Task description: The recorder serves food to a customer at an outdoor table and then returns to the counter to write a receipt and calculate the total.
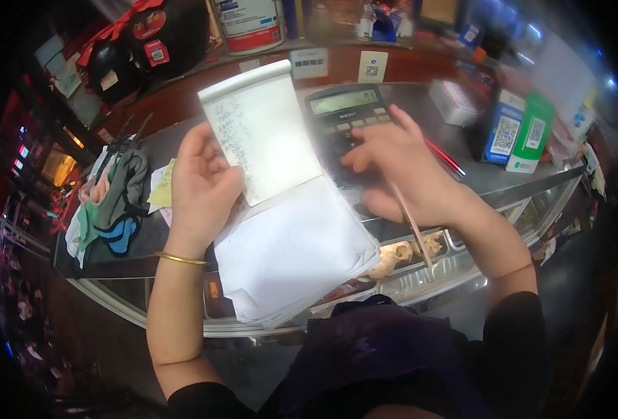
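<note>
My left hand [204, 183] grips a paper notepad [267, 141] by its left side, with the thumb on the page. Handwriting runs along the left of the raised page, and blank white sheets [293, 251] with curled corners spread below it. Over a dark desktop calculator [335, 123] my right hand [413, 167] hovers, its fingers bent above the keys; whether a fingertip touches one is unclear. A slim pen or pencil [412, 222] is tucked in that hand and points down towards me. Digits show on the calculator's display [343, 102]. Part of the keypad is hidden by my fingers.
Everything rests on a dark-topped glass display counter [518, 183]. Crumpled cloth items [120, 194] and yellow slips [162, 188] lie left. Right stand a red pen [445, 157], a white box [453, 102], and blue [505, 125] and green [531, 133] code stands. A ledge [335, 68] runs behind.
</note>
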Motion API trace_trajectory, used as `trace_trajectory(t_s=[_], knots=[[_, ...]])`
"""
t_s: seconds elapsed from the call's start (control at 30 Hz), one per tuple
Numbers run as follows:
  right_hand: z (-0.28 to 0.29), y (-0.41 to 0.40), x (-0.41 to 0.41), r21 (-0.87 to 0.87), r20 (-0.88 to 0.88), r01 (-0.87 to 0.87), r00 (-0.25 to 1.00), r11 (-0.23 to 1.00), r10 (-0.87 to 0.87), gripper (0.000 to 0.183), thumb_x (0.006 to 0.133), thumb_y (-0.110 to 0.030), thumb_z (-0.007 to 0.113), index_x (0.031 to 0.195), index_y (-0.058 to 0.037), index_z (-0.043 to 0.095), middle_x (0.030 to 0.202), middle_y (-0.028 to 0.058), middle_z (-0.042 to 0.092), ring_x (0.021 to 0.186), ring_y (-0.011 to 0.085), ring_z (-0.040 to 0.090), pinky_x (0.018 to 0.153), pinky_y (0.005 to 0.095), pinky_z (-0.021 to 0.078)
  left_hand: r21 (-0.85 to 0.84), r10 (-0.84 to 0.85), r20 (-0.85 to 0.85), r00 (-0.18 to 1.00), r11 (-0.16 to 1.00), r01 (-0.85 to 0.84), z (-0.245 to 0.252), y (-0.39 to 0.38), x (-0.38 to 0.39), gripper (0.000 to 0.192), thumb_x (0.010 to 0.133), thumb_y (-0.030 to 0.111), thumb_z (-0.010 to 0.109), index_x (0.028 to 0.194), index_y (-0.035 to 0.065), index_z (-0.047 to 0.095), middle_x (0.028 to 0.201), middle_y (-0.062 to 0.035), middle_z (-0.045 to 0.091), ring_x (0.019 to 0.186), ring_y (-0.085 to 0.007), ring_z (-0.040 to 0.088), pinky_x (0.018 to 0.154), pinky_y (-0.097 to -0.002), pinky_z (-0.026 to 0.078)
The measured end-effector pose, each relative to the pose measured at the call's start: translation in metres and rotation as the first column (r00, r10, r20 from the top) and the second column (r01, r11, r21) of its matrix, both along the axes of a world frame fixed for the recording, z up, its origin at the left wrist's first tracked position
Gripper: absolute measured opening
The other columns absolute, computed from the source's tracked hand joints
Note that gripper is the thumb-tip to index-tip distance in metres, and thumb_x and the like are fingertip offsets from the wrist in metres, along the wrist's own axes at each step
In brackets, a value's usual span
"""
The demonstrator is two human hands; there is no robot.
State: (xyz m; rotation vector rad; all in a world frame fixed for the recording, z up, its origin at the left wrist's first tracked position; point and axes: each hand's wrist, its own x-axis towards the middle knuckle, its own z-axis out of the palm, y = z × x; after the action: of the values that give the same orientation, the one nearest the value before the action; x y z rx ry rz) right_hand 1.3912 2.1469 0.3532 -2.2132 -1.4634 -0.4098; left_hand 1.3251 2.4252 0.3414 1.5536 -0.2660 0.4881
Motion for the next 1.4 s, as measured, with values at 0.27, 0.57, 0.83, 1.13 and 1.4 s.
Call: trace_trajectory(t_s=[0.27, 0.57, 0.83, 1.13, 1.4], knots=[[0.002, -0.009, -0.007, -0.011, -0.026, 0.03, 0.999, 0.999, -0.03, 0.031, 0.072, -0.025, 0.065, 0.096, -0.0092, 0.054, 0.104, 0.0095, 0.064, 0.12, 0.034, 0.05, 0.11, 0.0589, 0.0146, 0.102, 0.016, -0.005, 1.0, 0.995, -0.015, -0.002, 0.002, -0.002, 0.055, 0.076, -0.015, 0.044, 0.129, -0.0053, 0.038, 0.119, -0.0141, 0.053, 0.102, -0.0156, 0.06, 0.088, -0.0253, 0.049], [-0.002, -0.037, -0.004, 0.067, 0.109, 0.238, 0.964, 0.969, -0.244, 0.027, 0.069, -0.021, 0.066, 0.092, -0.0089, 0.057, 0.099, 0.0072, 0.064, 0.118, 0.0301, 0.051, 0.113, 0.0557, 0.0121, 0.047, 0.008, 0.023, 1.0, 0.999, -0.009, -0.005, 0.004, 0.004, 0.055, 0.077, -0.013, 0.052, 0.13, -0.0032, 0.04, 0.115, -0.0131, 0.058, 0.099, -0.0145, 0.06, 0.086, -0.0251, 0.05], [0.01, -0.006, 0.011, -0.004, 0.084, 0.114, 0.99, 0.993, -0.114, 0.037, 0.071, -0.028, 0.066, 0.101, -0.0093, 0.052, 0.11, 0.0098, 0.061, 0.125, 0.0321, 0.046, 0.112, 0.0579, 0.0111, 0.017, 0.022, -0.005, 1.0, 1.0, -0.021, 0.0, -0.001, 0.001, 0.052, 0.076, -0.013, 0.051, 0.126, -0.0045, 0.04, 0.111, -0.0134, 0.059, 0.094, -0.0141, 0.062, 0.082, -0.0248, 0.052], [0.006, -0.016, 0.01, 0.109, 0.093, 0.097, 0.99, 0.989, -0.107, 0.031, 0.071, -0.023, 0.066, 0.095, -0.0083, 0.056, 0.097, 0.0085, 0.062, 0.113, 0.0301, 0.054, 0.11, 0.0588, 0.0144, 0.047, 0.0, 0.014, 1.0, 0.999, 0.0, -0.007, 0.006, -0.001, 0.059, 0.075, -0.013, 0.052, 0.132, -0.0015, 0.039, 0.119, -0.0138, 0.056, 0.103, -0.0154, 0.059, 0.084, -0.0232, 0.048], [-0.003, -0.037, -0.001, 0.066, 0.143, 0.178, 0.972, 0.982, -0.186, 0.026, 0.069, -0.022, 0.065, 0.089, -0.009, 0.056, 0.096, 0.0065, 0.064, 0.113, 0.0298, 0.055, 0.11, 0.0573, 0.0159, 0.045, 0.011, 0.016, 1.0, 0.999, -0.012, -0.005, 0.003, 0.002, 0.058, 0.075, -0.013, 0.053, 0.13, -0.0023, 0.04, 0.115, -0.0136, 0.058, 0.096, -0.0147, 0.061, 0.083, -0.024, 0.05]])
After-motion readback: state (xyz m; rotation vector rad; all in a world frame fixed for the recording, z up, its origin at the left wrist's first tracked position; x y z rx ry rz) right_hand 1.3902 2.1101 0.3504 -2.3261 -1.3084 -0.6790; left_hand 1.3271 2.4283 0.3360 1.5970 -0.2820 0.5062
